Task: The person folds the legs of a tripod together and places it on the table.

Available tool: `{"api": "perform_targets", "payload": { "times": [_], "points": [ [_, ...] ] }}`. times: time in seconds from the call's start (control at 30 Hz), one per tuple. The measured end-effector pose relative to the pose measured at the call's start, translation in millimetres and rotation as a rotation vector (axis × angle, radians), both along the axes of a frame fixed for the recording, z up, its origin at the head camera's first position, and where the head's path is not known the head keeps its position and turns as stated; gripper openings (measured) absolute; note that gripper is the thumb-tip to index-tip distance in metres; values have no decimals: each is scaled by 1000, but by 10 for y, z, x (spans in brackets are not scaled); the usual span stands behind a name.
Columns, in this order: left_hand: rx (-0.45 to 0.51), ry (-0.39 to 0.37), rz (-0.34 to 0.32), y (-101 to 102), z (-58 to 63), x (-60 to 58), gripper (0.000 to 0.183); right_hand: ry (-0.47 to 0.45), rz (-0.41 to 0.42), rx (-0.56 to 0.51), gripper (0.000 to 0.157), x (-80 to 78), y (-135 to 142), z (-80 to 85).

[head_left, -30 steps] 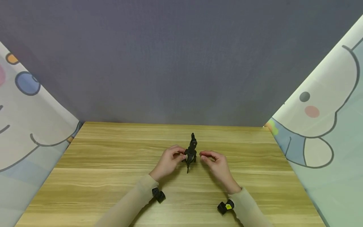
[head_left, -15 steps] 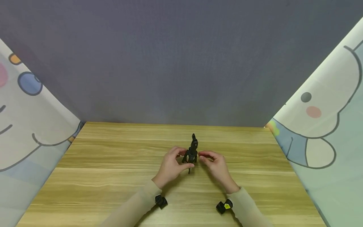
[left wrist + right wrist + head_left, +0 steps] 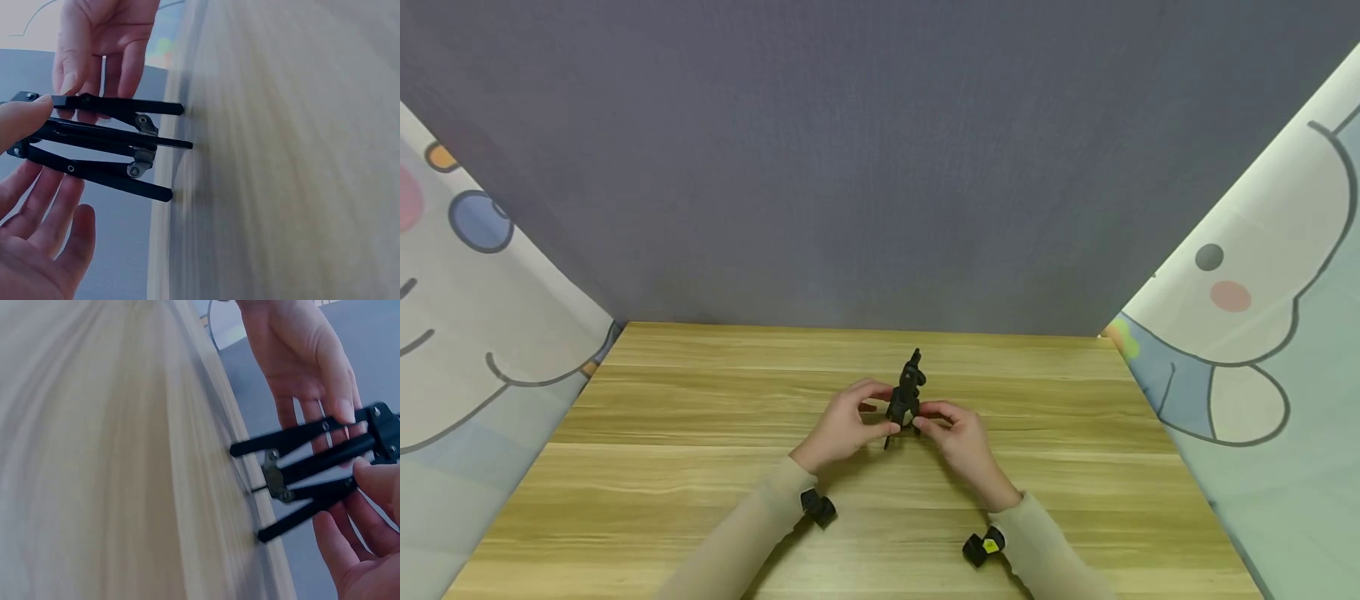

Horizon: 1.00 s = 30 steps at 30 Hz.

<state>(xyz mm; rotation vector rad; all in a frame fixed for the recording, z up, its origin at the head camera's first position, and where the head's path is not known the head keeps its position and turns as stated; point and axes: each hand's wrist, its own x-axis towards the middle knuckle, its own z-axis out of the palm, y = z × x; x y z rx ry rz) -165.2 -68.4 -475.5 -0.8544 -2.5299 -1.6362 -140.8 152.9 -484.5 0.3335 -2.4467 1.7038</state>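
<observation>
A small black tripod (image 3: pixel 907 388) stands upright between both hands, close over the wooden table. Its legs (image 3: pixel 144 108) are only partly spread, joined by small metal hinges (image 3: pixel 272 474) to the centre column. On the left side, my left hand (image 3: pixel 844 423) grips the tripod with thumb and fingers around its upper legs. My right hand (image 3: pixel 958 435) pinches the opposite side, its thumb and index finger at a leg. In the left wrist view the leg tips (image 3: pixel 181 109) point toward the table surface. Fingers partly hide the tripod's upper section.
A wood-grain table (image 3: pixel 700 400) lies beneath the hands, with a grey panel (image 3: pixel 865 167) along its back edge. Cartoon-printed curtains hang at the left (image 3: pixel 527 317) and right (image 3: pixel 1247 333). Black cameras sit on the left wrist (image 3: pixel 818 507) and right wrist (image 3: pixel 983 547).
The right hand has moved left and now pinches the tripod. The left hand has shifted its grip on the legs. The tripod has turned somewhat, and its legs look closer together.
</observation>
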Motion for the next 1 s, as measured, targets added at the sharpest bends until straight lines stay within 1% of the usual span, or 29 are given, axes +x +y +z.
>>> {"api": "perform_targets", "payload": {
  "times": [0.13, 0.27, 0.37, 0.57, 0.7, 0.83, 1.0],
  "points": [
    [18, -21, -5, 1, -8, -19, 47, -22, -36, 8, 4, 13, -75, 19],
    [34, -58, 8, 5, 23, -10, 48, -63, -28, 5, 6, 102, -145, 234],
    [27, -70, 0, 8, 36, -12, 49, -75, -2, -5, 7, 156, -167, 369],
    [37, -63, -36, -4, 1, -33, 49, -74, 12, -4, 5, 144, -152, 357],
    [23, -57, -55, -12, -6, -30, 50, -96, 30, 3, 10, 139, -125, 345],
    [53, -64, -60, -24, 23, -18, 51, -123, 44, 3, 14, 135, -98, 302],
    [135, -52, -37, -49, 141, -24, 49, -139, 26, -34, 17, 43, -81, 59]
  ]
}}
